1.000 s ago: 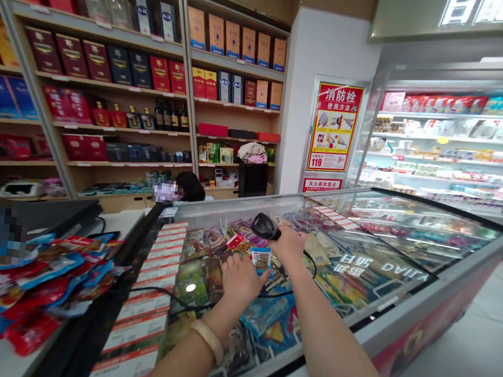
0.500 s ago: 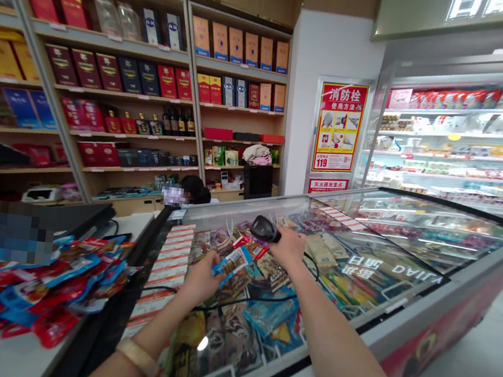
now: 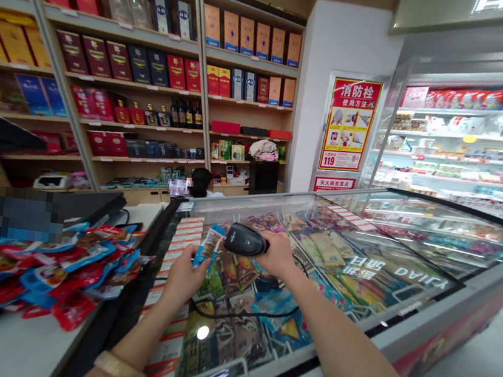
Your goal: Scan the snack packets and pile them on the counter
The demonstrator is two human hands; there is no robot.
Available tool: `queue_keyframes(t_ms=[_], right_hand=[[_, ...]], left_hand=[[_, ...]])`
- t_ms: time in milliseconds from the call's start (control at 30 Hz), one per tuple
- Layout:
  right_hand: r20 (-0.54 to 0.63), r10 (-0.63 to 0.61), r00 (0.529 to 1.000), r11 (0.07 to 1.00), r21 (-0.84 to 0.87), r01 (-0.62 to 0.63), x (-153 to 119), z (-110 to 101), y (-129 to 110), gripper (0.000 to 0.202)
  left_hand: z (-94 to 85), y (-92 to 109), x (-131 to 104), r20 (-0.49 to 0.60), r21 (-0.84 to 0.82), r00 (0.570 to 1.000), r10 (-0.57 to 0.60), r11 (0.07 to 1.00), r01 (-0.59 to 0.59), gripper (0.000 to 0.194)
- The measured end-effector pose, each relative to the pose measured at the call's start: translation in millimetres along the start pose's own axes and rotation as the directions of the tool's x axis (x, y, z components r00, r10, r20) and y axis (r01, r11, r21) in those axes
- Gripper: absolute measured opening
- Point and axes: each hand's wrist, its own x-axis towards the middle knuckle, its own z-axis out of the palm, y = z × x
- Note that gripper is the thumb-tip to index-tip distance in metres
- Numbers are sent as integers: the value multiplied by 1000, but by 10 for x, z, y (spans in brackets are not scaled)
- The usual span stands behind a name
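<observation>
My left hand (image 3: 187,269) pinches a small blue snack packet (image 3: 210,247) by its lower end and holds it upright over the glass-topped freezer (image 3: 276,363). Wrapped around the handle of a black barcode scanner (image 3: 245,240) is my right hand (image 3: 277,254). The scanner's head points left and sits right beside the packet, partly covering its edge. A black cable (image 3: 245,316) runs from the scanner side across the glass. The fingertips of the right hand are partly hidden behind the handle.
A pile of red and blue snack packets (image 3: 62,269) covers the white counter (image 3: 25,347) on the left. Strips of price labels (image 3: 173,301) lie along the freezer's left side. Behind stand shelves of boxed bottles (image 3: 151,66); a person's head (image 3: 200,181) shows beyond the freezer. A lit chiller (image 3: 472,139) is at right.
The left hand has moved left and turned the packet more upright. The right hand has brought the scanner left, close to the packet. A red packet end seen near the scanner before no longer shows.
</observation>
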Motion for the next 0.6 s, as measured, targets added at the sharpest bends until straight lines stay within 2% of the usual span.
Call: queue_keyframes(t_ms=[200, 600], right_hand=[[28, -14, 1000, 1000, 13, 14, -34, 8, -71, 19], [16, -2, 1000, 1000, 21, 1, -35, 6, -75, 20]], left_hand=[[-2, 23, -28, 36, 48, 999, 2, 999, -3, 11], [-15, 14, -41, 17, 58, 1000, 14, 998, -15, 11]])
